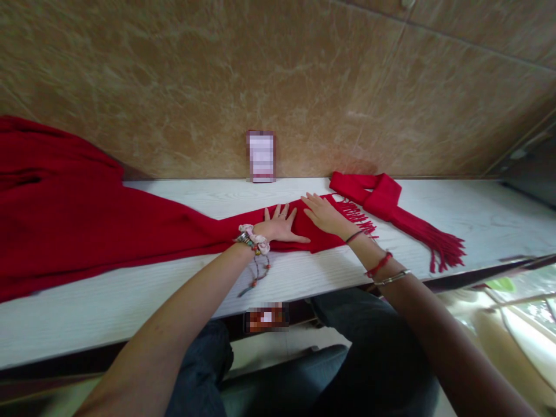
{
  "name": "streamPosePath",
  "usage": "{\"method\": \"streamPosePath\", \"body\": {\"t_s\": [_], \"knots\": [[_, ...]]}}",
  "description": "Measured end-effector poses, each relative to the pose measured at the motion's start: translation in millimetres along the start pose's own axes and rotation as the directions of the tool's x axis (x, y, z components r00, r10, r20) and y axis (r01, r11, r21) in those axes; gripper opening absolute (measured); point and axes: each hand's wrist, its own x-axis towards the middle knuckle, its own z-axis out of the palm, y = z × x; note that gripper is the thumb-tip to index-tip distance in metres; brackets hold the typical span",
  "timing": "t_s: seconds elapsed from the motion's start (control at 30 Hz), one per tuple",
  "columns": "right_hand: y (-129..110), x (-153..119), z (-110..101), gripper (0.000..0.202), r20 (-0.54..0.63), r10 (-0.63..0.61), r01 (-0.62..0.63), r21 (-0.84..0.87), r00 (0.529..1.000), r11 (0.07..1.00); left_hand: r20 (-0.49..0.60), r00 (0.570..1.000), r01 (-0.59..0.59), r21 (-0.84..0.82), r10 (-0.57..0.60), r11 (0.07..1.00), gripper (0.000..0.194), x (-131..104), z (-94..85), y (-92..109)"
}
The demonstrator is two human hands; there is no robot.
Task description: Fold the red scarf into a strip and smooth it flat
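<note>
Well, the left hand [281, 228] and right hand [324, 215] lie flat on red cloth [169, 231]; pushing toward three o'clock could wrinkle it.

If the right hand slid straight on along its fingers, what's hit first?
Likely the phone standing at the wall: the right hand, flat on the red cloth, points up and left toward its lower part. Depth is unclear, so it might just miss.
</note>
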Motion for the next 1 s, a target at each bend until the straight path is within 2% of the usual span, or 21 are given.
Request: {"method": "streamPosePath", "body": {"t_s": [0.13,0.3,0.43,0.53,0.6,0.67,0.73,0.83,0.9,1.0], "knots": [[6.6,10.3,12.5,0.046,0.076,0.012,-0.015,0.048,0.997,0.999,0.003,1.000,-0.001,0.001,0.001,1.000,0.116,1.3,3.0,-1.4],[39.3,-5.2,15.4,0.048,0.072,0.134,-0.129,-0.072,0.988,0.989,-0.025,1.000,-0.004,-0.008,0.004,1.000,0.114,1.7,5.5,-1.3],[53.1,-17.4,12.4,0.045,-0.022,0.278,-0.279,-0.110,0.960,0.954,-0.033,0.999,-0.005,-0.016,0.004,1.000,0.113,0.2,4.7,-0.7],[48.4,-21.8,6.4,0.044,-0.153,0.304,-0.321,-0.100,0.940,0.942,-0.036,0.999,-0.005,-0.014,0.005,1.000,0.113,-0.4,3.9,-0.5],[39.7,-21.6,2.2,0.044,-0.219,0.269,-0.289,-0.066,0.938,0.955,-0.034,0.999,-0.009,-0.013,0.008,1.000,0.113,-0.1,3.8,-0.5],[28.9,-19.6,0.4,0.045,-0.236,0.213,-0.225,-0.026,0.948,0.974,-0.034,0.999,-0.014,-0.009,0.014,1.000,0.113,0.5,4.1,-0.7],[18.5,-17.5,2.4,0.046,-0.190,0.143,-0.144,0.005,0.971,0.990,-0.041,0.999,-0.018,0.000,0.018,1.000,0.112,0.8,4.6,-0.9],[8.4,-17.1,9.9,0.047,-0.052,0.058,-0.056,0.045,0.997,0.997,-0.060,0.998,-0.029,0.018,0.030,0.999,0.109,-0.3,5.3,-1.5],[6.3,-18.2,14.0,0.046,0.010,0.043,-0.044,0.065,0.999,0.997,-0.068,0.997,-0.038,0.033,0.040,0.999,0.106,-2.2,5.6,-1.7],[7.2,-19.2,15.6,0.047,0.039,0.056,-0.059,0.076,0.998,0.995,-0.061,0.996,-0.058,0.054,0.061,0.997,0.103,-7.2,4.7,-0.9]]}}
